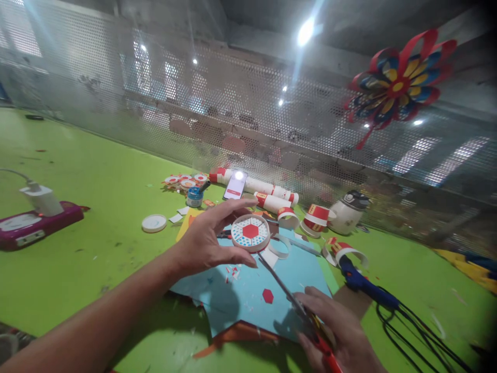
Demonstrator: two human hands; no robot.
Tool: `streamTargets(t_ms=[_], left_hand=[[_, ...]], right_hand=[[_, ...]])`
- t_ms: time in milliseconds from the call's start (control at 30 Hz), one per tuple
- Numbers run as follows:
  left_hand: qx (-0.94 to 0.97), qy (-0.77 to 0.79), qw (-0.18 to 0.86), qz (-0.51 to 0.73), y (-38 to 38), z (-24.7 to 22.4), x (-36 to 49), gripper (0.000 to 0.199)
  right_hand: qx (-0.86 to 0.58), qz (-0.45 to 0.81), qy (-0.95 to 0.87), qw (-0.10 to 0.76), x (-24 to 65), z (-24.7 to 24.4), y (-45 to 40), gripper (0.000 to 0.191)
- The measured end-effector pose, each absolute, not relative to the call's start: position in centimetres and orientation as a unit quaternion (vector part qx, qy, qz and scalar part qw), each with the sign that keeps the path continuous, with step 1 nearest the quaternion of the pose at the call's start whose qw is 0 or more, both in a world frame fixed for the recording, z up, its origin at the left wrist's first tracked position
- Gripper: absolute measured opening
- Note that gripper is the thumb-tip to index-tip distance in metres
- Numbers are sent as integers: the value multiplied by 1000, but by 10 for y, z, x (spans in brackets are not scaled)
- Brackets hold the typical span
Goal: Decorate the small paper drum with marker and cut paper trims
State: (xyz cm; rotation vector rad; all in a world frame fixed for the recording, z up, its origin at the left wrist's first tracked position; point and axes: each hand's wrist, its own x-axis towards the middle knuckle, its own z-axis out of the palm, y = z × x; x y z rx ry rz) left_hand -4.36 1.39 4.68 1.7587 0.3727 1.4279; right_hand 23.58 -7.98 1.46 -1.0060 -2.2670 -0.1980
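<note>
My left hand [215,235] is closed around the edge of a round white paper cup base [237,237], with thumb below and fingers behind it. A red hexagon sits at its centre, ringed by white panels with blue dots. Scissors [285,290] with red handles are in my right hand [337,326]. Their blades point up and left, the tip close to the base's lower rim; whether they touch I cannot tell. Under both hands lie sheets of light blue paper [248,321], with a loose red hexagon [267,296] and small red and white scraps on top.
Behind are a lit phone [235,185], paper-cup rolls [272,203], a blue jar [194,198] and cut red-and-white cups [315,220]. A blue glue gun [367,285] with black cable lies right. A purple power strip [34,228] sits left. Mesh [233,98] borders the green table.
</note>
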Motion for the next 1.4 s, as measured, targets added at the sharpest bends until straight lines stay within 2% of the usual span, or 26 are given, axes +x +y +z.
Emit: streamTargets(t_ms=[200, 500, 667, 833, 1033, 1200, 1400], left_hand=[[689, 171, 430, 558, 13, 49, -43, 84], [681, 177, 425, 570, 9, 55, -43, 81], [700, 191, 408, 553, 8, 55, -44, 75], [755, 177, 400, 489, 4, 51, -38, 69], [801, 196, 337, 454, 3, 46, -34, 79], [805, 196, 336, 448, 4, 41, -30, 88], [821, 192, 320, 433, 1, 38, -26, 90]], right_hand=[[-429, 2, -843, 325, 226, 15, -81, 28], [-441, 56, -836, 323, 244, 9, -74, 33], [-476, 111, -788, 375, 256, 12, -64, 30], [-561, 241, -679, 409, 247, 26, -71, 32], [-520, 321, -669, 423, 229, 39, -88, 33], [-516, 334, -650, 448, 228, 35, -91, 31], [-477, 400, -612, 487, 226, 32, -88, 27]])
